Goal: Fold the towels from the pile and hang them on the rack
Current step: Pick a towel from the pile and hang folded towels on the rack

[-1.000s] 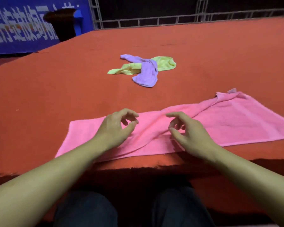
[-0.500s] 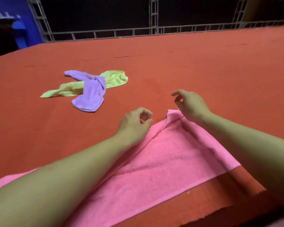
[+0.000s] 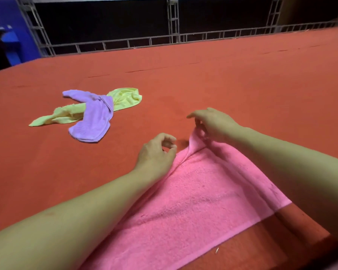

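Event stage: red carpet [image 3: 222, 78], truss railing [image 3: 172, 38]
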The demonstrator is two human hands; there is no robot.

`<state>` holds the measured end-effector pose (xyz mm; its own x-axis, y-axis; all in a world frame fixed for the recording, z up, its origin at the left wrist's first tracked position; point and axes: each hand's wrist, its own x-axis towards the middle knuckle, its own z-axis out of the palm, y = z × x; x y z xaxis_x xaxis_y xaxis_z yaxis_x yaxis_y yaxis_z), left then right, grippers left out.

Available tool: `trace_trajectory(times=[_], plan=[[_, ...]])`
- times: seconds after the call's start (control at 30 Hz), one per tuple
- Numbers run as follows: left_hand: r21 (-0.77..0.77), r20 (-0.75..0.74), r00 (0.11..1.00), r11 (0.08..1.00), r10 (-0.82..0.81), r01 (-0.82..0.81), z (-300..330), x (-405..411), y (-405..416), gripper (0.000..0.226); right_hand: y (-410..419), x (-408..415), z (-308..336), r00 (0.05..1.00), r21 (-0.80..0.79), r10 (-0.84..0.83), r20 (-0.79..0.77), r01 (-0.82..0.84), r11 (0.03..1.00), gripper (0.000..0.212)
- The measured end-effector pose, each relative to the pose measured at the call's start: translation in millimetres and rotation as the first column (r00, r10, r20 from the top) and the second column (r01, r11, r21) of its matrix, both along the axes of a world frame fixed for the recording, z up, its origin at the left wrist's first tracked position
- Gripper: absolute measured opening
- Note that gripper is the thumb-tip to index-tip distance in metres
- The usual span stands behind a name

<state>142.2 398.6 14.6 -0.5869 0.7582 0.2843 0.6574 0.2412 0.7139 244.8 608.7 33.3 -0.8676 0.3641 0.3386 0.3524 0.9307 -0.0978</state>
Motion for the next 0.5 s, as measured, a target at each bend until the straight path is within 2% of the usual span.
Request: trace_trajectory(times=[0.07,0.13,0.23,0.33,0.5], plan=[[0.03,-0.018,1.0,0.999,-0.013,0.013,4,11,6,0.021,2,17,16,0.99,-0.079,-0.034,-0.138,0.023,0.997,0.054],[0.025,-0.042,0.999,0.999,-0.03,0.031,8,24,11,0.031,1,43,30,0.977,-0.115,-0.044,-0.211,0.02,0.993,0.049],[-0.007,-0.07,0.996,0.998,-0.062,0.062,10,48,16,0.039,-10,91,41,0.967,-0.154,-0.056,-0.248,0.018,0.988,0.047],[-0.07,-0.124,0.983,0.99,-0.131,0.123,9,75,13,0.03,-24,141,36,0.959,-0.23,-0.083,-0.27,0.019,0.973,0.047],[-0.098,-0.13,0.965,0.972,-0.226,0.215,6,114,0,0.021,-40,206,12,0.961,-0.263,-0.122,-0.247,0.054,0.963,0.045]])
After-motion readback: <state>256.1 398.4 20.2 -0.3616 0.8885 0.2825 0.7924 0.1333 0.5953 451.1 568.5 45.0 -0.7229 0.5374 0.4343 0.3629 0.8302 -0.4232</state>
